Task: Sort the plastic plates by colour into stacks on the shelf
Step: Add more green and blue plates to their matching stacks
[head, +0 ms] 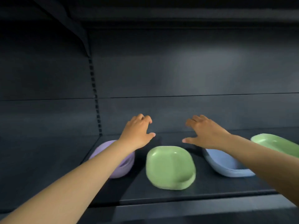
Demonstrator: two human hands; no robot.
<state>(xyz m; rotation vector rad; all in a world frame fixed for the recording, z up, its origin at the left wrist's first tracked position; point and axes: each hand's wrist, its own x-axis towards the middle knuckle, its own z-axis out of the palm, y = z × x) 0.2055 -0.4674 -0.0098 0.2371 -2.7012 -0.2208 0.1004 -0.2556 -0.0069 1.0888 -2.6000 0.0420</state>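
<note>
A dark shelf (210,186) carries plastic plates in a row. Nearest its front edge, in the middle, sits a green plate (169,168), rounded-square and right side up. Toward the left end lies a purple stack (120,167), partly hidden under the left forearm. Right of the green plate is a blue stack (226,165), crossed by the right forearm. Further right, cut by the frame edge, sits another green plate (275,143). Deeper in, above the shelf near its back wall, both hands hold nothing: the left hand (137,131) with loosely curled fingers, the right hand (205,133) spread wide.
</note>
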